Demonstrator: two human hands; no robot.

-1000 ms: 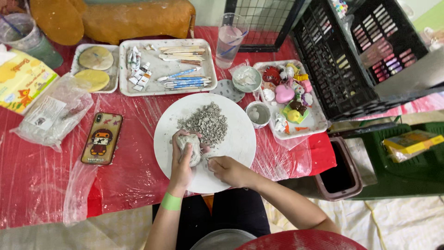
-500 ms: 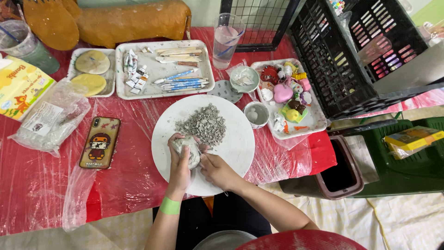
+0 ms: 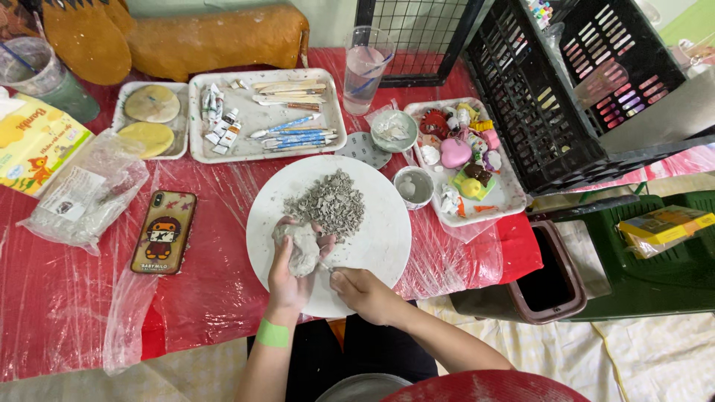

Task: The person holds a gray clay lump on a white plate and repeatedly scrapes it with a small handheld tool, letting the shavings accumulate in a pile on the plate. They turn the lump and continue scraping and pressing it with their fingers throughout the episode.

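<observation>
A table (image 3: 67, 313) under red cloth and clear plastic carries a white round plate (image 3: 387, 246) near its front edge, a phone (image 3: 164, 232) left of it, and two trays (image 3: 261, 145) toward the back edge.

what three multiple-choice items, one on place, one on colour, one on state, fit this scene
1. Where is the phone?
A. left of the plate
B. in the crate
C. on the tray

2. What colour is the wristband?
A. red
B. green
C. blue

3. What is the left hand doing?
A. lying flat
B. holding a grey lump
C. lifting the glass

Answers: 1 A, it lies on the red cover left of the plate; 2 B, the band on the left wrist is green; 3 B, its fingers wrap the lump over the plate.
</observation>
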